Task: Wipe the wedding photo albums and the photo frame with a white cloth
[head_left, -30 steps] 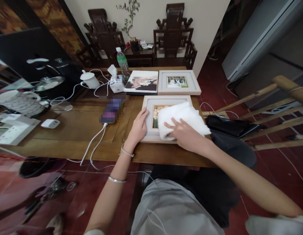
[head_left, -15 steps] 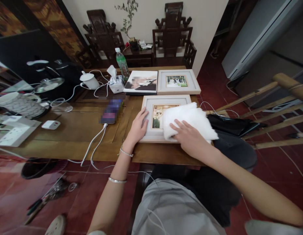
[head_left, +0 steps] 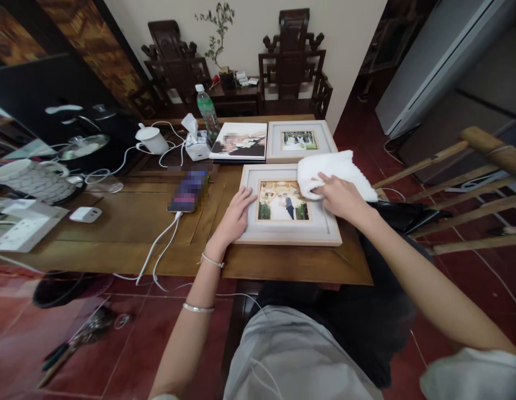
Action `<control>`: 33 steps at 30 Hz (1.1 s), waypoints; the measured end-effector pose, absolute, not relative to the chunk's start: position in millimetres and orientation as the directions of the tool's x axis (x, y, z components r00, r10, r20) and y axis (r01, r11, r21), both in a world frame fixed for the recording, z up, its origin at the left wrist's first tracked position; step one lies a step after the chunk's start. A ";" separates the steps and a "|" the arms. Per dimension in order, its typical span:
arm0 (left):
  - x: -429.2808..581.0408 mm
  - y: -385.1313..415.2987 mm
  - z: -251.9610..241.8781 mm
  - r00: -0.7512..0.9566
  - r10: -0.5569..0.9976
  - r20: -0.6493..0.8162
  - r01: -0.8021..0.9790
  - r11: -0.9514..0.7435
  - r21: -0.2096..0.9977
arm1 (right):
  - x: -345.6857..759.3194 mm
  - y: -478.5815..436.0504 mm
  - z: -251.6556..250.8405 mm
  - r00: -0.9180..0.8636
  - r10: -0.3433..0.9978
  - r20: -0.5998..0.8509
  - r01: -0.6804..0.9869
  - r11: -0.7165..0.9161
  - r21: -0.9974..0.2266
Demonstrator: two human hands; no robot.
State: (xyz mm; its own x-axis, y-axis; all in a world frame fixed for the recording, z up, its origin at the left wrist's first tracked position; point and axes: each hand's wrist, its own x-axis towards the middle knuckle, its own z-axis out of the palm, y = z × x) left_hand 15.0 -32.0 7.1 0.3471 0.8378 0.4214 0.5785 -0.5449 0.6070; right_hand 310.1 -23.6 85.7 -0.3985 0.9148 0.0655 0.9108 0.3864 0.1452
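Observation:
A light wooden picture frame (head_left: 251,230) with a wide pale mat lies flat near the table's front edge, its photo of a couple in wedding clothes facing up. My left hand (head_left: 234,219) rests on the frame's left side, fingers stretched out over the border. My right hand (head_left: 341,195) presses a folded white towel (head_left: 339,166) onto the upper right corner of the frame. Part of the towel hangs past the right edge, covering that corner. Its fingers are bent into the cloth.
Behind lie a second picture frame (head_left: 331,139) and a photo album (head_left: 240,139). To the left are a phone (head_left: 186,191) on a white cable, a tissue box (head_left: 198,145), a green bottle (head_left: 206,108), a lidded cup (head_left: 152,139) and a power strip (head_left: 28,222). A wooden chair (head_left: 486,144) stands right.
My right hand has slid the towel up and to the right, uncovering the photo and the lower right of the frame. My left hand has stayed on the left side.

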 end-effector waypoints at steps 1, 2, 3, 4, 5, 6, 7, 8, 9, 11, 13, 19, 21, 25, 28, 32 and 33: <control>15.0 -31.6 6.2 0.339 0.838 0.428 0.577 -0.544 0.609 | 309.0 -13.5 85.8 -0.379 0.923 0.069 0.919 0.367 0.147; 15.1 -31.3 5.3 0.329 0.839 0.434 0.578 -0.542 0.610 | 308.0 -5.9 85.7 -0.376 0.924 0.074 0.920 0.362 0.147; 15.3 -31.0 4.6 0.319 0.840 0.439 0.581 -0.540 0.610 | 306.9 -1.1 85.4 -0.390 0.917 0.082 0.914 0.375 0.152; 15.6 -31.0 4.1 0.311 0.840 0.444 0.584 -0.537 0.608 | 305.9 0.5 84.6 -0.419 0.904 0.091 0.901 0.401 0.165; 16.0 -31.0 3.9 0.306 0.841 0.447 0.588 -0.536 0.606 | 304.9 -1.3 83.4 -0.455 0.885 0.098 0.882 0.433 0.186; 16.5 -31.3 4.0 0.301 0.841 0.449 0.590 -0.535 0.605 | 303.8 -6.5 81.8 -0.491 0.865 0.103 0.861 0.464 0.209; 17.0 -31.6 4.2 0.298 0.842 0.451 0.592 -0.533 0.605 | 302.7 -14.7 80.0 -0.518 0.850 0.100 0.843 0.486 0.230; 17.5 -32.0 4.6 0.294 0.843 0.451 0.593 -0.531 0.606 | 301.7 -25.6 78.1 -0.531 0.842 0.092 0.832 0.498 0.245; 18.1 -32.4 5.0 0.289 0.844 0.451 0.594 -0.528 0.607 | 300.9 -38.6 76.5 -0.535 0.841 0.082 0.828 0.502 0.251; 19.0 -33.2 5.7 0.279 0.847 0.453 0.596 -0.523 0.610 | 300.3 -67.5 75.4 -0.531 0.845 0.058 0.828 0.504 0.245; 19.7 -33.5 5.9 0.271 0.848 0.456 0.601 -0.518 0.608 | 301.2 -95.7 78.8 -0.534 0.845 0.031 0.828 0.516 0.219; 20.2 -33.3 4.9 0.284 0.839 0.464 0.621 -0.530 0.577 | 293.7 -142.8 104.1 -0.600 0.794 -0.100 0.800 0.599 -0.038; 19.7 -33.5 4.9 0.287 0.841 0.459 0.625 -0.527 0.575 | 283.6 -143.6 104.5 -0.626 0.772 -0.112 0.780 0.621 -0.079; 18.1 -33.3 5.8 0.309 0.842 0.442 0.630 -0.530 0.568 | 266.5 -122.2 87.3 -0.660 0.750 -0.050 0.751 0.656 -0.074; 17.4 -32.8 7.0 0.333 0.837 0.434 0.623 -0.541 0.565 | 262.1 -89.3 74.8 -0.677 0.736 -0.007 0.735 0.675 -0.066; 18.0 -32.8 8.9 0.333 0.840 0.428 0.616 -0.537 0.576 | 247.5 -39.8 74.8 -0.657 0.746 0.108 0.750 0.661 -0.009; 18.2 -32.9 9.3 0.327 0.842 0.429 0.617 -0.534 0.579 | 239.6 -28.3 76.2 -0.658 0.736 0.160 0.747 0.665 0.012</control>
State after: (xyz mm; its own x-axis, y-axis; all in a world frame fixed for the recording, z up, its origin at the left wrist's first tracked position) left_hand 18.2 -32.9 9.3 0.3268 0.8422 0.4288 0.6167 -0.5338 0.5786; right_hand 239.6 -28.3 76.2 -0.6579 0.7360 0.1595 0.7468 0.6649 0.0124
